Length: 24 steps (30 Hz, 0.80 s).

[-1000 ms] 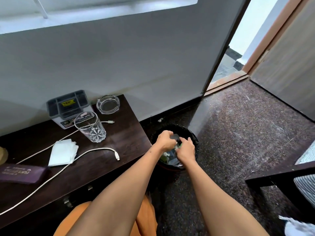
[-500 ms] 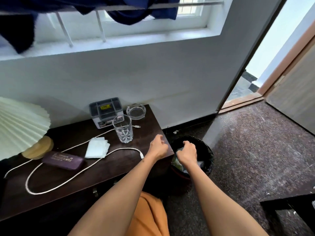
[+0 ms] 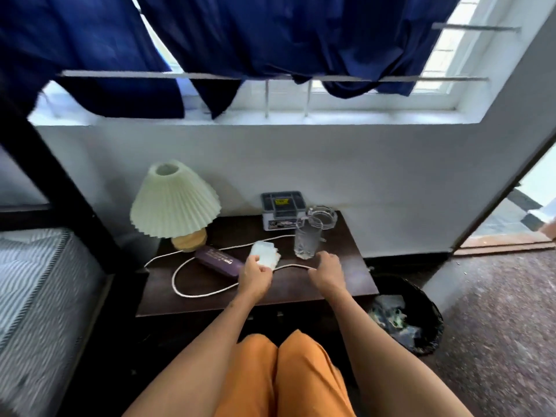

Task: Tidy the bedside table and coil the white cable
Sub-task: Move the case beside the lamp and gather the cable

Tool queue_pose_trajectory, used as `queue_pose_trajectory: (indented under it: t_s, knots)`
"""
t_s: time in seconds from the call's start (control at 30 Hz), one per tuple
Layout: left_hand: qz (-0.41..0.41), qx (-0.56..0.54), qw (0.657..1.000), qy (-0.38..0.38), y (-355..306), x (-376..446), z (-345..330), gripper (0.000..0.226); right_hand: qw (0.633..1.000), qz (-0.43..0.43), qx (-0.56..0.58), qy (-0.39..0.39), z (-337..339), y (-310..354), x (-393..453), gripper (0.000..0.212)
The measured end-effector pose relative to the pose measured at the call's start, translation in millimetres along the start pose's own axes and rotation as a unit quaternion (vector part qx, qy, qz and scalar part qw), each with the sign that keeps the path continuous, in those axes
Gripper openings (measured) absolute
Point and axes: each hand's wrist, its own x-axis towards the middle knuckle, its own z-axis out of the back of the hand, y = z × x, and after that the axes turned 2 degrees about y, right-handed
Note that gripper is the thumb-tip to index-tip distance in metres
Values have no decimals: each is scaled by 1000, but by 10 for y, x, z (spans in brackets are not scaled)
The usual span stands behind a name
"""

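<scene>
The white cable point(image 3: 180, 285) lies in a wide loop on the dark bedside table point(image 3: 346, 284), and its far run leads back past the lamp. My right hand point(image 3: 326, 270) grips the cable's near end just in front of the glass point(image 3: 307, 240). My left hand point(image 3: 255, 275) lies over the cable a short way along, with curled fingers pinching it. Its thumb touches the near edge of the folded white tissue point(image 3: 266, 254). A purple case point(image 3: 218, 260) lies left of that hand, inside the loop.
A pleated cream lamp point(image 3: 174, 203) stands at the table's back left, with a grey box point(image 3: 282, 210) and a glass ashtray point(image 3: 323, 215) at the back right. A black bin point(image 3: 406, 314) with rubbish sits on the floor to the right. A striped mattress point(image 3: 36, 281) lies left.
Both hands left the bin and moved left onto the table. They now hold the white cable, and my view has swung left and up towards the lamp and window.
</scene>
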Motion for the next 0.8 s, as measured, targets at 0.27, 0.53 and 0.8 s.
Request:
queue_pose_trajectory:
  t_s: [0.27,0.53,0.8]
  knots:
    - [89,-23,993,-71,725,64,775,37,994,66,-70,53,-470,479,-174,39]
    - [122,-55,987,-86,998,285,1068,41,988,86,-69,104,-904,805,-151,42]
    - [67,-1,998,-18,961,670,1221,70,993,37,-11,115,-1243,984,42,46]
